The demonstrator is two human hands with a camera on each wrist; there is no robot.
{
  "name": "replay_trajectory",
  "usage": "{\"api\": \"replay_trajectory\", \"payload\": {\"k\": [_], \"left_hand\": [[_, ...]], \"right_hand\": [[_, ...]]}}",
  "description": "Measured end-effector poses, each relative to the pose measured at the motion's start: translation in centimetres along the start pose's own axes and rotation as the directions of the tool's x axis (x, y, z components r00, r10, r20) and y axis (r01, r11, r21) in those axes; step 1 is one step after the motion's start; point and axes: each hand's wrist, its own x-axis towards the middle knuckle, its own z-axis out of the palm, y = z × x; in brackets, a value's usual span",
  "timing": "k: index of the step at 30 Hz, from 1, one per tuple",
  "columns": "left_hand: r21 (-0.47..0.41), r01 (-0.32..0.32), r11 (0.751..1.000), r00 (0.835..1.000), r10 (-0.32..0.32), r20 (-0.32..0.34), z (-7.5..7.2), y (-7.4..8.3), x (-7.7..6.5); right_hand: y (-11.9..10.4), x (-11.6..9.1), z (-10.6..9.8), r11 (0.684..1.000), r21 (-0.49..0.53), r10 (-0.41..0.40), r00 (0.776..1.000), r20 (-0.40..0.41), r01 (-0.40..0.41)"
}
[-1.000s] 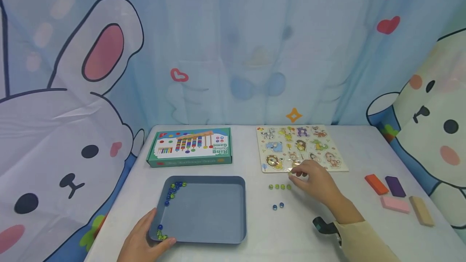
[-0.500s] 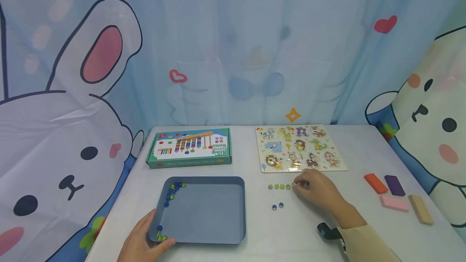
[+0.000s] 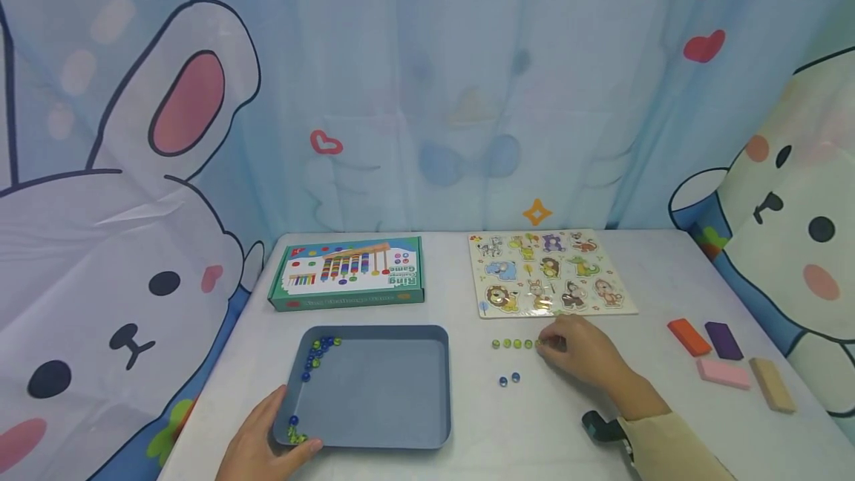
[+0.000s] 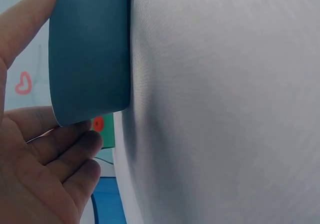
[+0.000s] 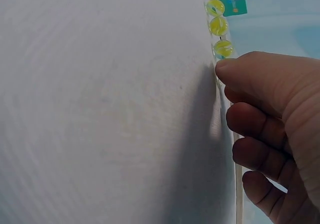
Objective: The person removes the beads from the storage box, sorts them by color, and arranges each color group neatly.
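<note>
In the head view, a blue-grey tray [image 3: 374, 392] lies on the table with blue and green marbles along its left side. My left hand [image 3: 262, 440] grips its near left corner, thumb at the near rim and fingers along the left side. My right hand [image 3: 588, 351] pinches a yellow-green marble [image 3: 539, 344] between thumb and index finger at the right end of a row. Several like green marbles [image 3: 517, 344] line up to its left. Two blue marbles [image 3: 510, 379] lie in front of that row. The fingers mostly cover the pinched marble in the right wrist view.
Behind the tray lies a green game box [image 3: 347, 273]. An animal puzzle board [image 3: 554, 273] lies at the back, just beyond the marble row. To the right are orange [image 3: 690, 338], purple [image 3: 724, 341], pink [image 3: 724, 375] and tan [image 3: 773, 386] blocks.
My right hand has come down from the puzzle's front edge to the right end of the green row, the marble still in its fingertips. The left hand stays on the tray.
</note>
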Motion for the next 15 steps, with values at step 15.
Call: {"api": "replay_trajectory", "payload": {"k": [15], "left_hand": [[0.011, 0.01, 1.0, 1.0, -0.01, -0.006, 0.14, -0.09, 0.08]], "right_hand": [[-0.39, -0.19, -0.17, 1.0, 0.0, 0.004, 1.0, -0.001, -0.004]]}}
